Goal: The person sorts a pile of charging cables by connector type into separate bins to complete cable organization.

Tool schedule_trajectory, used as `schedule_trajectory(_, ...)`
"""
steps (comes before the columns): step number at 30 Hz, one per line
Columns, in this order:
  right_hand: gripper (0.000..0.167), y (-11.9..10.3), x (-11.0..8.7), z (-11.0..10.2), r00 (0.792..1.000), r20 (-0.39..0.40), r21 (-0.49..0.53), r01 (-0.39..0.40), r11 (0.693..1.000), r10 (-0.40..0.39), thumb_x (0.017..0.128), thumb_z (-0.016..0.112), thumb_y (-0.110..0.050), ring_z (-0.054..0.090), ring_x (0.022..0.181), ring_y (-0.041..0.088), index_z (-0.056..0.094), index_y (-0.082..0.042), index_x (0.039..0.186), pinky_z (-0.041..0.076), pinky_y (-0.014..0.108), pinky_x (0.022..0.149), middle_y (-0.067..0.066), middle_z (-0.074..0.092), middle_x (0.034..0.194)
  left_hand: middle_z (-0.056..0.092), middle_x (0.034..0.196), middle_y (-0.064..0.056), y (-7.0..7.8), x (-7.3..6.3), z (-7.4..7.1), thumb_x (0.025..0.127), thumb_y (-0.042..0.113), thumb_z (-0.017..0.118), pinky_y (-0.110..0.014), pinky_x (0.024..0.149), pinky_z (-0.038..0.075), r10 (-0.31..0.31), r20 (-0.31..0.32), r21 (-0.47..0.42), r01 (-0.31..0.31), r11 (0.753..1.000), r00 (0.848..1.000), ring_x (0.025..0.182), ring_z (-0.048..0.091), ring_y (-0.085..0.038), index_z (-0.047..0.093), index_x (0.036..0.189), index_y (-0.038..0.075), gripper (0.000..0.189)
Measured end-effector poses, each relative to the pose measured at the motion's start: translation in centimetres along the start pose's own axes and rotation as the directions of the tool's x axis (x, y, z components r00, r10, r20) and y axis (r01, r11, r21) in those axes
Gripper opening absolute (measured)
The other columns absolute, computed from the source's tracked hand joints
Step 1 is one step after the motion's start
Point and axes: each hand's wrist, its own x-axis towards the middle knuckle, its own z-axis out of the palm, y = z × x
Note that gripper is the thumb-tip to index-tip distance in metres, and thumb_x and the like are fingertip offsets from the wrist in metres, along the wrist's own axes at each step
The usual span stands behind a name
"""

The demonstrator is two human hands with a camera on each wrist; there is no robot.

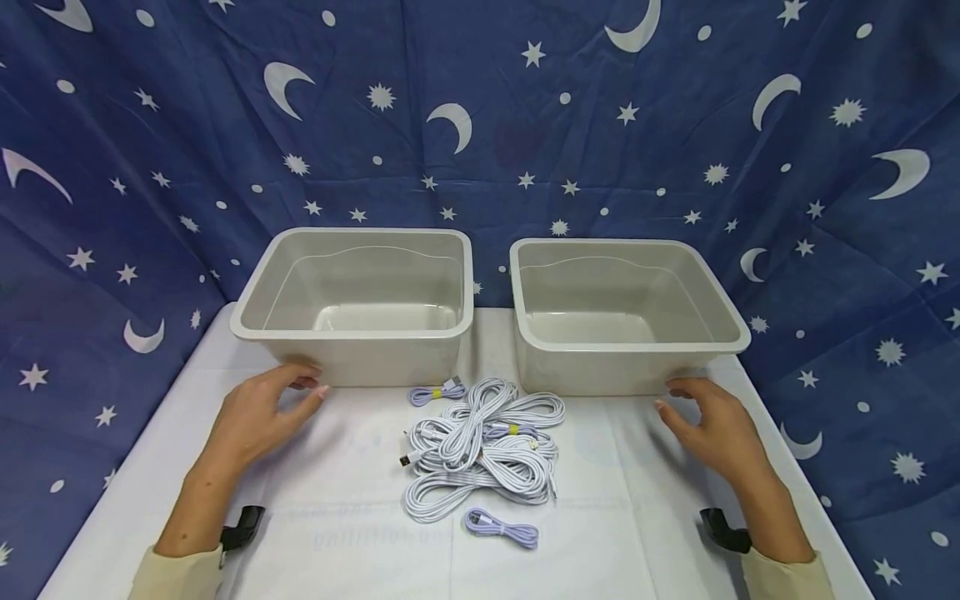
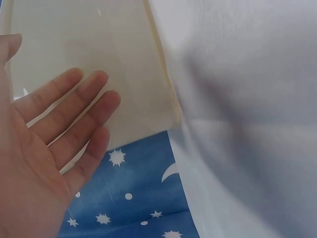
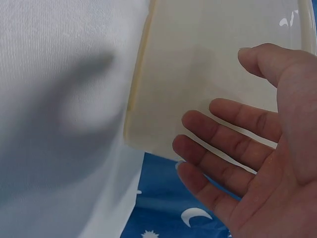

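Note:
My left hand (image 1: 258, 415) hovers before the front of the left bin (image 1: 375, 358), its fingers relaxed and nothing in them. In the left wrist view the fingers (image 2: 81, 111) are loosely spread near the bin's wall. My right hand (image 1: 712, 423) is held the same way by the front corner of the right bin (image 1: 600, 371); its fingers (image 3: 228, 144) hold nothing in the right wrist view. Between the hands lies a pile of white cables (image 1: 480, 450), coiled and overlapping. A small lavender cable (image 1: 501, 528) bundle lies in front of it, another lavender cable (image 1: 431, 395) with a yellow tie behind.
Both beige bins stand side by side at the back of the white-covered table (image 1: 360, 542), a narrow gap between them. A blue curtain (image 1: 495, 108) with moons and stars hangs behind and on both sides. No items are visible inside the bins.

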Motion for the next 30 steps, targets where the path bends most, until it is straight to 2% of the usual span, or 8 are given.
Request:
schedule_trajectory(8, 0.046, -0.9, 0.0, 0.3, 0.999, 0.028, 0.009, 0.016, 1.0, -0.016, 0.091, 0.083, -0.02, 0.067, 0.108, 0.047, 0.067, 0.003, 0.128, 0.052, 0.068, 0.093, 0.025, 0.072, 0.116, 0.079, 0.104, -0.001, 0.6, 0.0, 1.1, 0.097, 0.037, 0.076, -0.058, 0.084, 0.053, 0.009, 0.031, -0.01, -0.009, 1.0, 0.999, 0.101, 0.074, -0.032, 0.074, 0.119, 0.013, 0.033)
schedule_trajectory(18, 0.043, -1.3, -0.1, 0.9, 0.996, -0.001, 0.006, 0.086, 0.996, -0.086, 0.089, 0.085, -0.018, 0.069, 0.104, 0.044, 0.069, 0.002, 0.124, 0.054, 0.065, 0.09, 0.022, 0.073, 0.113, 0.079, 0.107, 0.0, 1.7, 0.1, 2.1, 0.098, 0.042, 0.074, -0.057, 0.088, 0.053, 0.016, 0.089, -0.027, -0.014, 1.0, 0.996, 0.103, 0.074, -0.029, 0.074, 0.12, 0.013, 0.036)
schedule_trajectory(30, 0.043, -2.4, -0.2, 1.2, 0.993, 0.009, 0.004, 0.12, 0.993, -0.12, 0.089, 0.085, -0.019, 0.069, 0.105, 0.041, 0.069, 0.0, 0.124, 0.055, 0.064, 0.09, 0.019, 0.074, 0.113, 0.078, 0.105, 0.002, 2.6, 0.2, 3.4, 0.097, 0.041, 0.077, -0.052, 0.089, 0.055, 0.062, 0.094, -0.039, -0.059, 0.998, 0.994, 0.101, 0.074, -0.022, 0.076, 0.117, 0.014, 0.034)
